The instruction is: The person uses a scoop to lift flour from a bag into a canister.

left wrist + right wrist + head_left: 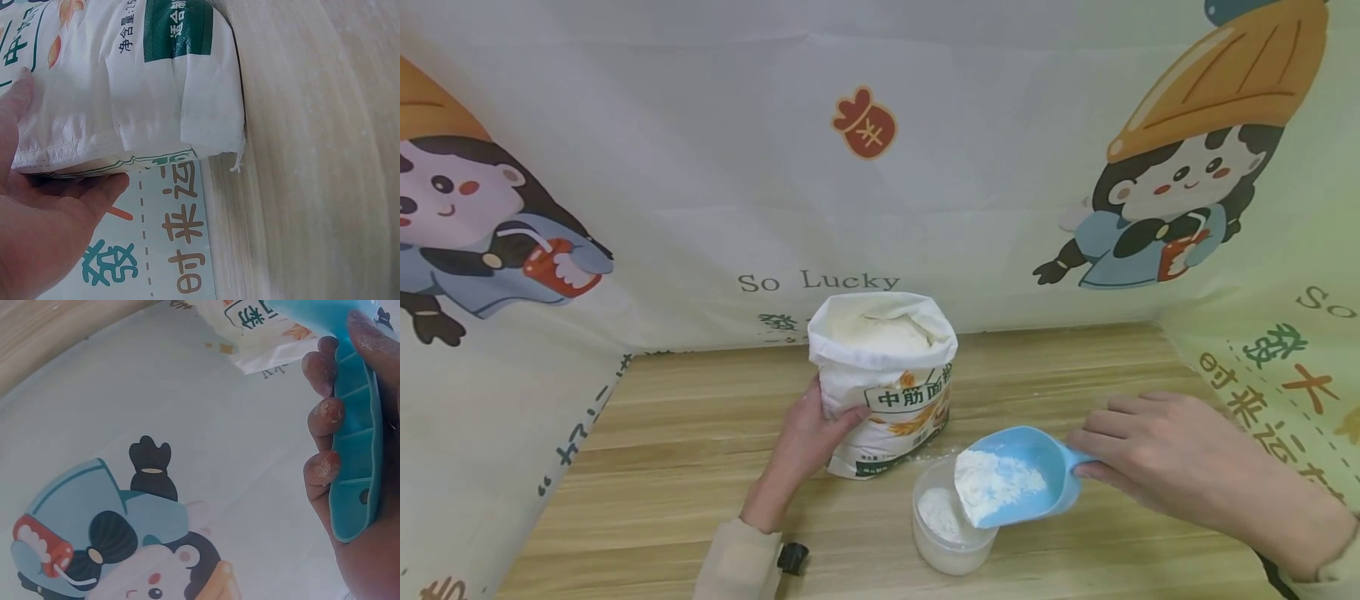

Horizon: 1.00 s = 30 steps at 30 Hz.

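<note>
From the head view the left hand [808, 437] clasps the flour bag [887, 375] standing on the surface [700, 467] while the right hand [1165, 458] pinches the blue scoop [1018, 483] tilted over the cup [951, 533]; the left wrist view shows thumb and palm cupping the bag's base; the right wrist view shows the grip's floury fingers [325, 412] curled round the scoop's handle.

An open flour bag [883, 379] and a small plastic tub [950, 533] crowd the middle of the wooden worktop [685, 467]; printed backdrop sheets [700, 167] wall in three sides, leaving open board to left and front.
</note>
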Each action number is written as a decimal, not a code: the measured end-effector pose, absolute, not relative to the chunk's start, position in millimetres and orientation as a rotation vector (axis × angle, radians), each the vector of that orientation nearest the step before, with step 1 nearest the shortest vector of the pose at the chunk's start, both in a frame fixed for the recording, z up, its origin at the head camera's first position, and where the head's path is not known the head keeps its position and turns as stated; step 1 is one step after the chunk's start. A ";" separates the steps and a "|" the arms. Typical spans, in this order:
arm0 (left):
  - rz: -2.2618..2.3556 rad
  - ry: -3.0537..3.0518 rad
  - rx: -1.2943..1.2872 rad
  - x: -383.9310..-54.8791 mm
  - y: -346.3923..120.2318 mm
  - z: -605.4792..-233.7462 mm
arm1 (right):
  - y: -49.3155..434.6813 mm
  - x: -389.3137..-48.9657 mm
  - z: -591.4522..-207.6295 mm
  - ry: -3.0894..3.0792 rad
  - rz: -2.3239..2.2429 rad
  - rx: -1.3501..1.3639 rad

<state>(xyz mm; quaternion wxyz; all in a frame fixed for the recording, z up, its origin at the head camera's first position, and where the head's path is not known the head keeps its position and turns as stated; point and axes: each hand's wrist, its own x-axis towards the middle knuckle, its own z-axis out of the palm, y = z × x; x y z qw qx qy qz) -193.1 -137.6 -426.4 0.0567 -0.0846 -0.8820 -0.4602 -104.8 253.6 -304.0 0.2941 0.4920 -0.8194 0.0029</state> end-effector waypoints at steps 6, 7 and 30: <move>-1.400 -2.676 -0.263 -192.9 -137.4 -425.5 | 249.1 -105.2 -300.3 -2.172 -0.037 1.306; -1.403 -2.676 -0.263 -192.9 -137.3 -425.3 | 248.5 -105.4 -299.8 -2.174 -0.044 1.306; -1.407 -2.676 -0.251 -191.8 -136.5 -424.8 | 229.0 -104.7 -288.5 -2.131 -0.253 1.421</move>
